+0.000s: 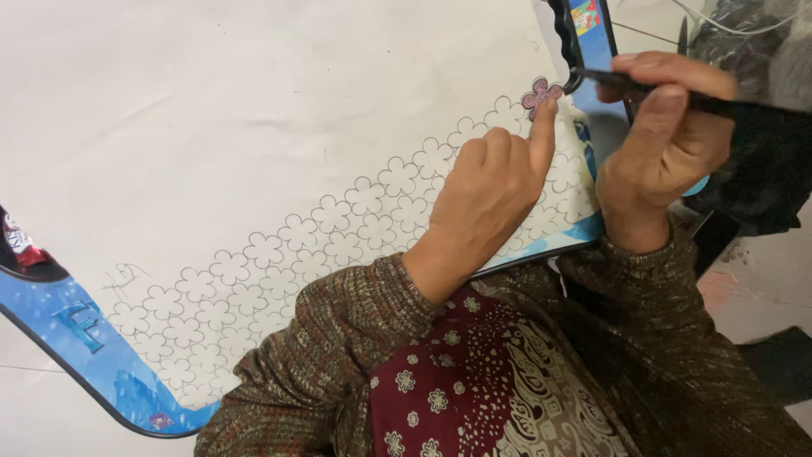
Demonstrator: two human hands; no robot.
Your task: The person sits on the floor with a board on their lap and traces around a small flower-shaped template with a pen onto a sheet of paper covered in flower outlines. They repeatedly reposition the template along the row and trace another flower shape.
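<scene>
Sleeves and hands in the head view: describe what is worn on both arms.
Both hands are bare, with no gloves, rings or watch visible. The left hand and the right hand each emerge from long knitted sleeves in a mottled brown and olive yarn, ribbed at the cuffs. The left sleeve and right sleeve match. Between them lies a maroon patterned cloth with cream flower motifs.
</scene>
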